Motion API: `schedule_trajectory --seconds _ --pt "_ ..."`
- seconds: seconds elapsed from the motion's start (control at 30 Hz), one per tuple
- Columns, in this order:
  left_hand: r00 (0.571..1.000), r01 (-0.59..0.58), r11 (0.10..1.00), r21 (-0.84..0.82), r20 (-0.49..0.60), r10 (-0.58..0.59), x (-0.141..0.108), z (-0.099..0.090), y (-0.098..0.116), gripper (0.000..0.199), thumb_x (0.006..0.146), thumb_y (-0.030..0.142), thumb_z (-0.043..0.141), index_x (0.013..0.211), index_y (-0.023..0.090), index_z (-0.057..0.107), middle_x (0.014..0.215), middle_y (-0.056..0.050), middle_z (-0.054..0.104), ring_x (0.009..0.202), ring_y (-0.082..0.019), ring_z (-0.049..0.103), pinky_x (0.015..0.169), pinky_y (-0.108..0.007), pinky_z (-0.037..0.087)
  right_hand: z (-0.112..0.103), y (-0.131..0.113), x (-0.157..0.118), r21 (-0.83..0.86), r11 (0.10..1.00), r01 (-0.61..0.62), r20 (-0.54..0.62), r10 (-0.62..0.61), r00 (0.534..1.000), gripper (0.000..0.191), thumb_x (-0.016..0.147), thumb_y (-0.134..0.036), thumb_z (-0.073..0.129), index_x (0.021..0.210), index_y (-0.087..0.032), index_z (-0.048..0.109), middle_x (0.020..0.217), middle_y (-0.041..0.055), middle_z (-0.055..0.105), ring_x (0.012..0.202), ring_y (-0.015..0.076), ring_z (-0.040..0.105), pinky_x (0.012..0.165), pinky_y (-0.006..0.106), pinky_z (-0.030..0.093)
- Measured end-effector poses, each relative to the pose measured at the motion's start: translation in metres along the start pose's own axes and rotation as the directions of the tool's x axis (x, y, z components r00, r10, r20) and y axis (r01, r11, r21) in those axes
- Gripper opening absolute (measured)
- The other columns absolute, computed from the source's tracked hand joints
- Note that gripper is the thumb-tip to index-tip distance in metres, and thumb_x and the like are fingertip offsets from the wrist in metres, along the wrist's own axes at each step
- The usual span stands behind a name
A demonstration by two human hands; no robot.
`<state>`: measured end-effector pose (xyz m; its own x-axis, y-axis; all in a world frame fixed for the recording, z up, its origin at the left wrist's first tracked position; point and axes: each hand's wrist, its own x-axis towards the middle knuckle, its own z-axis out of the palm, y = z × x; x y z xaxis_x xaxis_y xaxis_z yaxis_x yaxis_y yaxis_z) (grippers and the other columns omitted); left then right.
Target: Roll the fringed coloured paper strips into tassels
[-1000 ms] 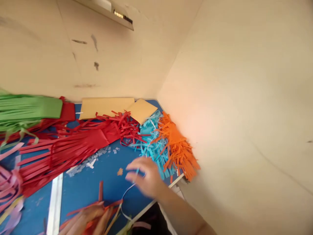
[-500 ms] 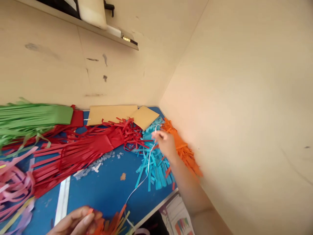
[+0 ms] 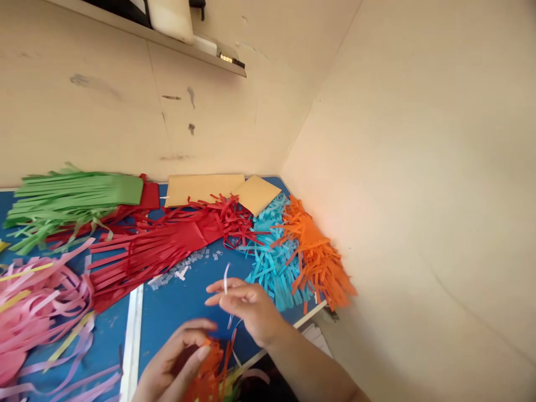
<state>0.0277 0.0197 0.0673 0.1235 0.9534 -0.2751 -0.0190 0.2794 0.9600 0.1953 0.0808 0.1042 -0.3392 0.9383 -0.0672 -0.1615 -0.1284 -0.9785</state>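
Note:
My left hand (image 3: 180, 357), low in the view, has its thumb and fingers closed on an orange paper fringe (image 3: 209, 363), with yellow strips below it. Just above and to the right, my right hand (image 3: 247, 307) pinches a thin white ribbon (image 3: 226, 279) between thumb and fingers. One end of the ribbon sticks up past the fingertips, and more of it hangs down toward the fringe. Beyond the right hand lies a turquoise paper fringe (image 3: 274, 268), and beside that a pile of orange fringe (image 3: 318, 257) against the wall.
On the blue table (image 3: 176, 307) lie red fringe (image 3: 167, 251), green fringe (image 3: 87, 195) and pink strips (image 3: 46, 301). Folded yellow paper (image 3: 205, 188) rests at the back. A white band (image 3: 133, 335) crosses the tabletop. A wall shelf (image 3: 167, 40) hangs above.
My right hand has come down and left from above the turquoise fringe, bringing the ribbon close to my left hand. The left hand sits slightly higher and further right, still on the orange fringe.

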Motion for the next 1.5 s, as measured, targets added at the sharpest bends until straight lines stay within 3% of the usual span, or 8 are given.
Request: schedule_trajectory --seconds 0.13,0.37,0.47,0.6,0.83,1.13,1.27,1.5 --pt "0.997 0.057 0.986 -0.156 0.069 -0.047 -0.001 0.006 0.007 0.041 0.074 0.061 0.069 0.076 0.02 0.068 0.082 -0.005 0.071 0.073 -0.02 0.064 0.069 -0.028 0.054 0.012 0.0 -0.005 -0.081 0.996 0.025 0.146 -0.013 0.989 0.03 0.086 -0.052 0.068 0.093 -0.026 0.08 0.115 0.0057 0.071 0.116 0.0235 0.059 0.109 0.039 0.036" --pt "0.996 0.077 0.991 -0.105 0.062 -0.071 0.003 0.003 0.005 0.034 0.072 0.052 0.075 0.07 0.018 0.071 0.076 -0.005 0.07 0.068 -0.016 0.063 0.064 -0.024 0.052 0.006 0.014 0.003 0.457 0.873 -0.171 -0.075 0.229 0.97 0.04 0.072 -0.056 0.078 0.085 -0.019 0.075 0.06 -0.0011 0.059 0.057 0.0137 0.058 0.069 0.032 0.053" --pt "0.977 0.104 0.956 -0.276 -0.149 -0.15 0.005 -0.009 0.002 0.032 0.058 0.046 0.086 0.071 0.019 0.075 0.098 -0.008 0.074 0.083 -0.02 0.069 0.072 -0.025 0.056 0.002 0.008 -0.005 0.099 0.994 -0.045 -0.192 0.063 0.979 0.036 0.087 -0.055 0.065 0.092 -0.021 0.075 0.057 -0.0033 0.053 0.051 0.0108 0.05 0.059 0.025 0.047" --pt "0.876 0.298 0.705 -0.644 -0.109 -0.47 0.001 -0.011 0.004 0.046 0.042 0.035 0.094 0.08 0.019 0.073 0.066 -0.001 0.072 0.053 -0.016 0.066 0.054 -0.026 0.056 0.01 0.001 -0.022 -0.462 0.879 0.121 0.027 -0.122 0.992 0.039 0.101 -0.041 0.045 0.086 -0.022 0.077 0.069 0.0018 0.065 0.068 0.0143 0.061 0.068 0.025 0.045" --pt "0.87 0.314 0.572 -0.757 -0.011 -0.493 -0.002 -0.002 0.012 0.047 0.04 0.026 0.096 0.076 0.019 0.067 0.062 0.001 0.071 0.055 -0.018 0.07 0.053 -0.025 0.057 0.022 -0.001 -0.033 -0.551 0.795 0.253 0.193 -0.173 0.966 0.037 0.099 -0.029 0.043 0.08 -0.02 0.074 0.068 0.0031 0.069 0.061 0.014 0.061 0.062 0.024 0.042" --pt "0.869 0.351 0.593 -0.724 0.017 -0.494 -0.003 -0.002 0.012 0.047 0.041 0.027 0.095 0.077 0.018 0.066 0.063 0.001 0.071 0.052 -0.015 0.068 0.052 -0.022 0.055 0.021 -0.003 -0.03 -0.516 0.822 0.242 0.195 -0.162 0.967 0.038 0.098 -0.026 0.042 0.072 -0.021 0.07 0.067 0.001 0.07 0.06 0.0125 0.06 0.062 0.022 0.042" --pt "0.924 0.247 0.761 -0.6 -0.092 -0.372 -0.004 -0.002 0.013 0.044 0.047 0.034 0.093 0.074 0.018 0.063 0.064 0.001 0.071 0.054 -0.013 0.066 0.054 -0.022 0.053 0.02 -0.001 -0.029 -0.676 0.712 0.192 0.181 -0.093 0.979 0.044 0.099 -0.034 0.041 0.062 -0.02 0.06 0.056 0.0 0.055 0.054 0.0125 0.052 0.056 0.025 0.035" --pt "0.923 0.049 0.997 -0.052 -0.379 -0.065 -0.012 0.001 0.013 0.042 0.052 0.045 0.087 0.064 0.024 0.052 0.067 -0.001 0.072 0.065 -0.022 0.071 0.058 -0.027 0.054 0.019 0.007 -0.032 -0.749 0.649 0.135 0.176 -0.002 0.984 0.027 0.096 -0.038 0.05 0.112 -0.019 0.06 0.082 0.0037 0.067 0.075 0.0186 0.062 0.069 0.028 0.043"
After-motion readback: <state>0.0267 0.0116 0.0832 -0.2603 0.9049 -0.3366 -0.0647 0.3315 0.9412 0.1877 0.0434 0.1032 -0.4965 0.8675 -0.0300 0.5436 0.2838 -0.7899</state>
